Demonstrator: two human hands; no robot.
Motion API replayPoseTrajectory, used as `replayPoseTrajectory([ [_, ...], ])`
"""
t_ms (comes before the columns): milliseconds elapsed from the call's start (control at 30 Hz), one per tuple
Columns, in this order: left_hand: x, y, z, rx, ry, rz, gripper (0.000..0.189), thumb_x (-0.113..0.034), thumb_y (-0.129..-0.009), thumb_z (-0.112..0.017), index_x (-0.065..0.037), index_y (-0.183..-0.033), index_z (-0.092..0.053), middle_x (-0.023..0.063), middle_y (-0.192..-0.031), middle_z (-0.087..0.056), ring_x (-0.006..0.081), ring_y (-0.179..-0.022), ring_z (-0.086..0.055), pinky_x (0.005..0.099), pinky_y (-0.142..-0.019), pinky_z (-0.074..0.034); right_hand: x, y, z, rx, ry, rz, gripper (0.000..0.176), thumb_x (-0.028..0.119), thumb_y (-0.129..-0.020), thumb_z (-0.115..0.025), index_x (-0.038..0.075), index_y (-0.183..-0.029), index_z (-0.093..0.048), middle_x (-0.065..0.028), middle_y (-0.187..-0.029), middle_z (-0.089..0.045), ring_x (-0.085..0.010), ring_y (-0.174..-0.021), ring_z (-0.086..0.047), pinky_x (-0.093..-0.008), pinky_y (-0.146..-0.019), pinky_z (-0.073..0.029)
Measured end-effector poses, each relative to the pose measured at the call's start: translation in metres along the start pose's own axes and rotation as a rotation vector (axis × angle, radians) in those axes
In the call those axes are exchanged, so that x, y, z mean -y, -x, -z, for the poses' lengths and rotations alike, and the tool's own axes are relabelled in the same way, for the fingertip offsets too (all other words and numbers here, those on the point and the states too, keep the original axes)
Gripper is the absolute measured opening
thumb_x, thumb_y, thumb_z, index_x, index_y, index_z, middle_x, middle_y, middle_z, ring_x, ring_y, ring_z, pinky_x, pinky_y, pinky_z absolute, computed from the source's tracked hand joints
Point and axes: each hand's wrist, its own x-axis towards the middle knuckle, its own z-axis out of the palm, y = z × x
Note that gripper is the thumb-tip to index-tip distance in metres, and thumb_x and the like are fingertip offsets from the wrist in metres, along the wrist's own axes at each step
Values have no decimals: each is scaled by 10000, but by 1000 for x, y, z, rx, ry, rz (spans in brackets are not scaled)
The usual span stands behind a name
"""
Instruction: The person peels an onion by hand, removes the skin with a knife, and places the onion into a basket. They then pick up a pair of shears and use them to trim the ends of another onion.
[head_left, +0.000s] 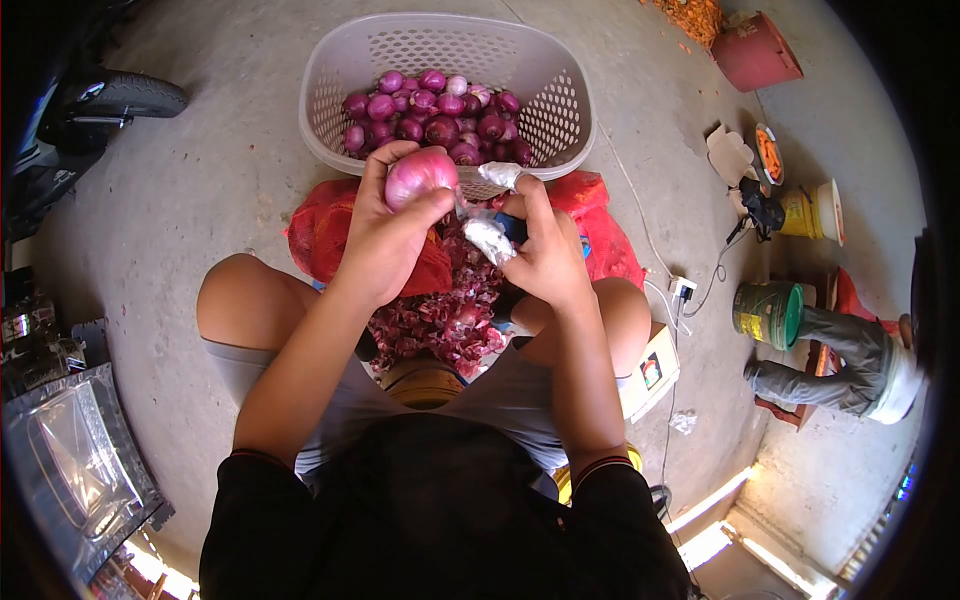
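My left hand (383, 240) is closed around a pink-purple onion (420, 180), thumb and fingers on its sides. Just to its right is my right hand (552, 255), its thumb and index finger wrapped in a whitish, shiny covering and held apart. The other fingers curl by a dark blue thing (513, 228), whose kind I cannot make out. Below both hands lies a heap of dark red onion skins (440, 325) between my knees. Ahead stands a grey perforated basket (440, 32) with many onions (440, 128) in it. Red mesh sacks (318, 235) lie beside the skins.
A cable runs along the floor to a white socket (683, 288) at the right. Farther right are a green bucket (768, 312), a yellow bucket (810, 212) and a seated person in grey trousers (840, 365). A red bucket (757, 52) lies far right; a tyre (135, 93) is left.
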Motion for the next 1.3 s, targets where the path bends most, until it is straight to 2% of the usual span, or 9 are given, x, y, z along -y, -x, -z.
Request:
replayPoseTrajectory([
  [67,4,1,-2,-27,-210,-61,497,67,-798,-635,-89,-1203,-395,82,-1160,-514,152,-1010,-545,306,-868,-477,-1,3,3,15,15,49,649,139,-632,-731,47,-1200,-431,-139,-770,-651,-341,-625,-641,-413,-525,-488],
  [267,2,-4,2,-95,-243,8,475,82,-780,-621,-58,-1181,-407,79,-1128,-514,138,-991,-538,287,-886,-462,-4,3,4,18,-28,90,651,116,-633,-729,54,-1208,-429,-134,-754,-648,-337,-621,-639,-384,-540,-488],
  [400,0,-7,10,-1,-134,-60,496,35,-754,-460,-59,-1236,-395,101,-1190,-487,177,-1106,-474,316,-955,-388,-4,3,4,75,-331,-20,551,69,-704,-689,45,-1191,-432,-127,-780,-638,-274,-687,-636,-316,-629,-481],
  [500,-3,-7,9,9,-378,-113,542,86,-718,-477,-57,-1234,-395,102,-1218,-460,191,-1123,-470,312,-971,-379,-4,3,4,78,-465,-43,463,39,-765,-646,34,-1177,-437,-117,-840,-635,-209,-755,-623,-288,-684,-466],
  [567,-2,-8,6,101,-525,-279,575,133,-674,-515,-59,-1204,-402,90,-1202,-451,182,-1135,-464,305,-973,-379,-7,3,1,81,-520,6,399,21,-811,-605,28,-1174,-440,-101,-875,-631,-180,-792,-608,-287,-709,-463],
  [767,-3,-11,11,264,-579,-363,590,186,-611,-486,-57,-1146,-428,110,-1225,-444,225,-1225,-436,340,-1008,-374,4,2,15,200,-752,-229,233,-13,-902,-427,36,-1128,-456,-57,-810,-604,-126,-701,-558,-253,-639,-453],
  [967,-5,-11,9,322,-667,-356,527,174,-610,-532,-39,-1088,-476,99,-1193,-481,200,-1180,-477,317,-987,-386,3,4,10,169,-660,-188,154,83,-957,-378,32,-1094,-427,-67,-711,-585,-77,-545,-475,-203,-499,-391],
  [1067,-7,-12,10,356,-679,-350,518,177,-608,-527,-36,-1079,-487,104,-1194,-492,204,-1188,-478,315,-988,-385,2,3,13,180,-613,-243,172,-2,-882,-436,31,-1048,-465,-57,-710,-606,-137,-670,-592,-278,-610,-453],
  [1300,-11,-13,10,388,-671,-319,499,172,-600,-510,-33,-1055,-508,110,-1178,-510,210,-1171,-490,314,-985,-384,6,2,17,182,-542,-254,161,4,-877,-454,25,-1036,-475,-69,-693,-606,-161,-678,-617,-297,-633,-470],
])
